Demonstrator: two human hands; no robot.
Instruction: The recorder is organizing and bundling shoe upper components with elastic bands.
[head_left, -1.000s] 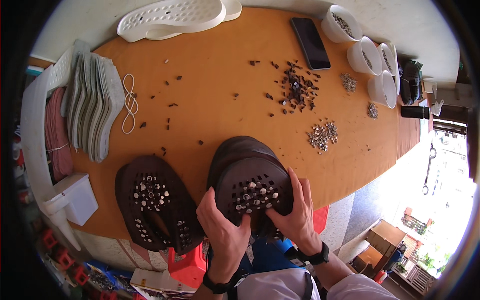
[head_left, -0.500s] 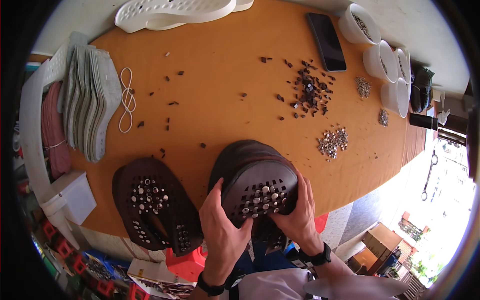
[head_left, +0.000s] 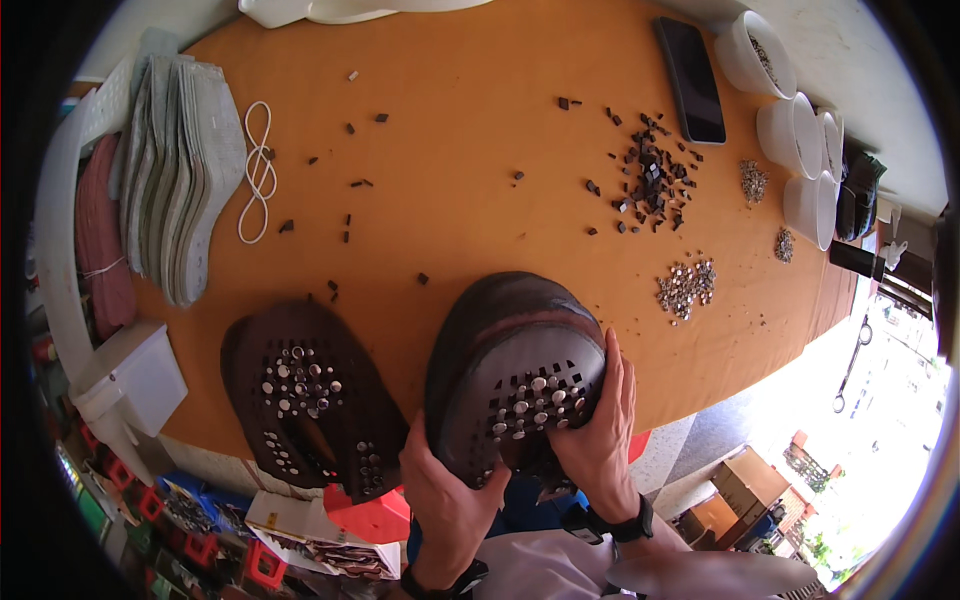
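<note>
My left hand (head_left: 452,510) grips the near left edge of a thick stack of dark brown leather shoe uppers (head_left: 462,390). From the right side my right hand (head_left: 597,440) closes round the same stack, its thumb on top near the studs. The top upper has punched slots and several round silver studs, and its near part bends down out of sight between my hands. Left of it, a studded brown shoe upper (head_left: 250,375) with an open middle lies flat at the table's near edge.
Dark square pieces (head_left: 650,180) and silver studs (head_left: 688,287) lie scattered on the orange-brown tabletop (head_left: 450,130). A black phone (head_left: 692,85) and white cups (head_left: 790,135) stand at the far right. On the left are a stack of grey insole-shaped pieces (head_left: 185,180), a white cord (head_left: 257,175) and a white box (head_left: 135,375).
The view has shifted, so most table items sit higher in it. My left hand has slid lower along the stack's edge, and the stack's far end tilts more toward me.
</note>
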